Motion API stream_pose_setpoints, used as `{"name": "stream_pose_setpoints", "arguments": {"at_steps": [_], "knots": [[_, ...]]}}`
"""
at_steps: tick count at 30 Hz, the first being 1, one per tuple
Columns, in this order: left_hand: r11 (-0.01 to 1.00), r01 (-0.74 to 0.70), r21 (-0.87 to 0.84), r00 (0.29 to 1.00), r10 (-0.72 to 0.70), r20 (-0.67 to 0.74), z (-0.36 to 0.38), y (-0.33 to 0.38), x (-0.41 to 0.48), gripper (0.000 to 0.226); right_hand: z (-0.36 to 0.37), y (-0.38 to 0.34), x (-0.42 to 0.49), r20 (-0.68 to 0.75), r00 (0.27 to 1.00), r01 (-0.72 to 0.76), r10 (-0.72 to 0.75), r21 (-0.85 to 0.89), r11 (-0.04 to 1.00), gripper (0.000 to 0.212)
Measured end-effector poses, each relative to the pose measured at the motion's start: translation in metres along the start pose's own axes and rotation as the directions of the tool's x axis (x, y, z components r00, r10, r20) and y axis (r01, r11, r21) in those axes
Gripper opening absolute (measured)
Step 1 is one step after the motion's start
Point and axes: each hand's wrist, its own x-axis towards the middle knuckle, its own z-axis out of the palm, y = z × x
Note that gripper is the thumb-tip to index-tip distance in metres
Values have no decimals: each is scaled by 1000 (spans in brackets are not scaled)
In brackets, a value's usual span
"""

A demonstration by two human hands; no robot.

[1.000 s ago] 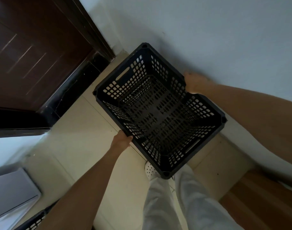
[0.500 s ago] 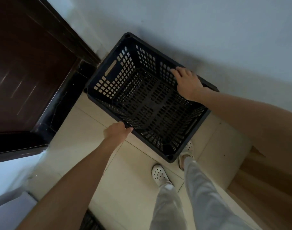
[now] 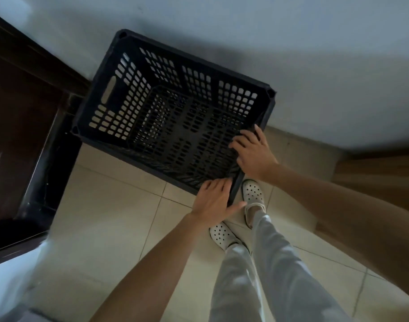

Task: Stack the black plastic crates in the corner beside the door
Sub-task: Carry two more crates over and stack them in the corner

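One black plastic crate (image 3: 196, 62) with perforated walls and floor stands upright in the corner, its far side against the white wall (image 3: 291, 54) and its left side by the dark door (image 3: 17, 112). Whether another crate sits under it is hidden. My left hand (image 3: 212, 202) lies flat on the crate's near corner with fingers spread and thumb out. My right hand (image 3: 253, 153) rests on the crate's right rim, fingers splayed over the edge, not curled around it.
My feet in white perforated clogs (image 3: 222, 235) stand on the beige tiled floor (image 3: 106, 217) just in front of the crate's near corner. A brown wooden surface (image 3: 372, 177) lies at the right. A pale blurred object (image 3: 8, 287) fills the lower left.
The crate has come down from mid-air into the corner against wall and door. Both hands slid from its long sides to the near right corner and their fingers have spread.
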Motion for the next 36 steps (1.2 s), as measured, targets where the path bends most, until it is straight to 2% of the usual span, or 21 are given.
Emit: {"name": "stream_pose_setpoints", "arguments": {"at_steps": [2, 7, 14, 20, 27, 31, 36], "knots": [[1000, 4, 13, 999, -4, -52, 2, 2, 10, 73, 4, 4, 5, -36, 998, 42, -42, 16, 999, 47], [994, -102, 47, 988, 107, -115, 1, -2, 25, 68, 10, 15, 5, -135, 985, 114, -108, 32, 993, 50], [992, -117, 43, 990, 120, -79, -3, 4, 31, 66, 9, 23, 7, -164, 979, 124, -121, 13, 992, 49], [992, -125, 35, 986, 128, -107, 6, 5, 28, 68, 15, 23, 6, -175, 973, 144, -151, -55, 988, 43], [991, -131, 8, 987, 131, -90, 3, 1, 30, 67, 4, 20, 4, -57, 992, 103, -110, -117, 988, 48], [990, -134, -43, 984, 128, -120, -6, -16, 22, 58, -4, 17, 7, 34, 995, 103, -99, -162, 981, 49], [999, 31, -16, 993, -33, -113, -36, -75, 1, 51, -32, 2, 33, 84, 986, 158, -147, -145, 977, 48]]}}
